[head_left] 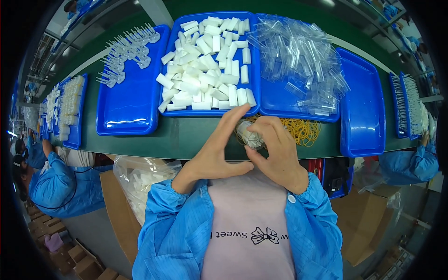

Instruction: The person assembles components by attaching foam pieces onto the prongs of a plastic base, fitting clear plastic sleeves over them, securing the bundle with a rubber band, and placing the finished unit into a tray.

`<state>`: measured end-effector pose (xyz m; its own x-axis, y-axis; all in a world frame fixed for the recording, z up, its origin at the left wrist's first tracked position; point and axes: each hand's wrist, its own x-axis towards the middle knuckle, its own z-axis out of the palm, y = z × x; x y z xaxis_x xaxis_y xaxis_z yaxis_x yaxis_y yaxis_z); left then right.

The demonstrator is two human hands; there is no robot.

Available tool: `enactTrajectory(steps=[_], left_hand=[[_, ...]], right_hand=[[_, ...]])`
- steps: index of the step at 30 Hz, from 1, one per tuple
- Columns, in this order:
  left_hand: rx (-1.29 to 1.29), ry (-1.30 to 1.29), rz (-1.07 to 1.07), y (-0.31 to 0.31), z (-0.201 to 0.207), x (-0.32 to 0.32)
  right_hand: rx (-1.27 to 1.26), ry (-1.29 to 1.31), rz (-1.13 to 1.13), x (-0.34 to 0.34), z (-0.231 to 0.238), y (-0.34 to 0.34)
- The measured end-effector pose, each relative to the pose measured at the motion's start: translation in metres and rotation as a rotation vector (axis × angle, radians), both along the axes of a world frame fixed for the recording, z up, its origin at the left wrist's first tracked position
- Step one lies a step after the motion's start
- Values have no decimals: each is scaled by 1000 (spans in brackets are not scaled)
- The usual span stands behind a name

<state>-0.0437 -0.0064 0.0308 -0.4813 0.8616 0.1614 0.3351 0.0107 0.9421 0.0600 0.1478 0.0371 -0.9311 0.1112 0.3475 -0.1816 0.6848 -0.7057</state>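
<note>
Close to the bench's near edge, my right hand (278, 156) has its thumb and fingers closed on a rounded bundle (252, 135) of clear plastic and whitish pieces. The end of the bundle faces up, and the right fingers cover part of it. On its left side is my left hand (215, 150), thumb and fingers spread wide in a C shape. A heap of yellow rubber bands (302, 132) lies behind and beside my right hand. Beyond the hands are white blocks (205, 70) in a blue tray (254, 46) and clear plastic sleeves (298, 60) in another tray.
To the left, a blue tray (126, 109) holds clear parts with thin stems (123, 53). Stacked blue trays (364, 107) stand at the right. A plastic bag of white pieces (140, 186) sits below the bench edge. Co-workers' blue sleeves (70, 182) show at both sides.
</note>
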Motion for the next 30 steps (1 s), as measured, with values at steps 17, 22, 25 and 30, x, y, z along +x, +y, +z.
enactTrajectory(steps=[17,22,25,30], left_hand=[[179,-1159,127,12,5,16],[269,-1393,136,12,-9,19],[335,-1528,121,12,-11,20],[334,-1546,98,14,-8,20]], right_hand=[[8,70,-19,-3,4,-3],[70,74,-50,-2,7,-5],[109,82,-71,1,6,-4],[115,125,-82,3,-2,-3]])
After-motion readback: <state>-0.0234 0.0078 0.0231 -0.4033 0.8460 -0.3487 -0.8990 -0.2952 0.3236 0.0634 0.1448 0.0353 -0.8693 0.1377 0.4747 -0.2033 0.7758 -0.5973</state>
